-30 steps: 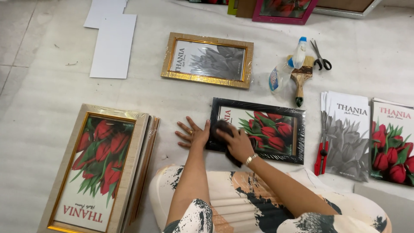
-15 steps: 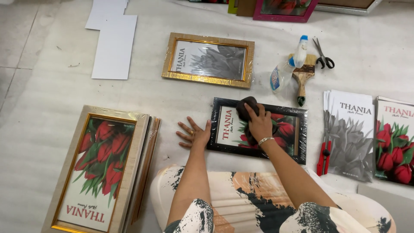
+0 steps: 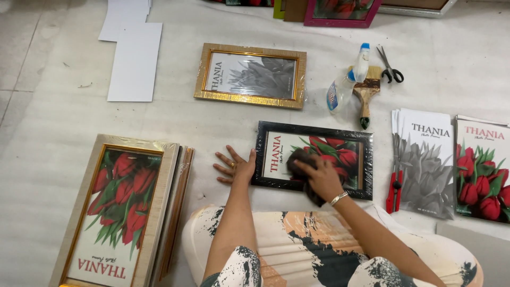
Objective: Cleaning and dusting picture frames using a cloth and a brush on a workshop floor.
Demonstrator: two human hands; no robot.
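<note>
The right hand [image 3: 322,178] presses a dark cloth [image 3: 302,165] onto the glass of a black picture frame [image 3: 313,159], fingers curled over the cloth. The frame lies flat on the floor just ahead of the person's knees, wrapped in clear film, showing red tulips. The left hand [image 3: 235,166] rests flat at the frame's left edge, fingers spread wide. Left of it lies a stack of beige frames [image 3: 127,207] with a tulip print on top. To the right lie red-handled cutters [image 3: 393,191] and piles of printed sheets [image 3: 425,159]. Farther off are a gold frame [image 3: 249,75], a spray bottle [image 3: 345,82], a brush [image 3: 366,95], scissors [image 3: 389,68] and white boards [image 3: 135,61].
</note>
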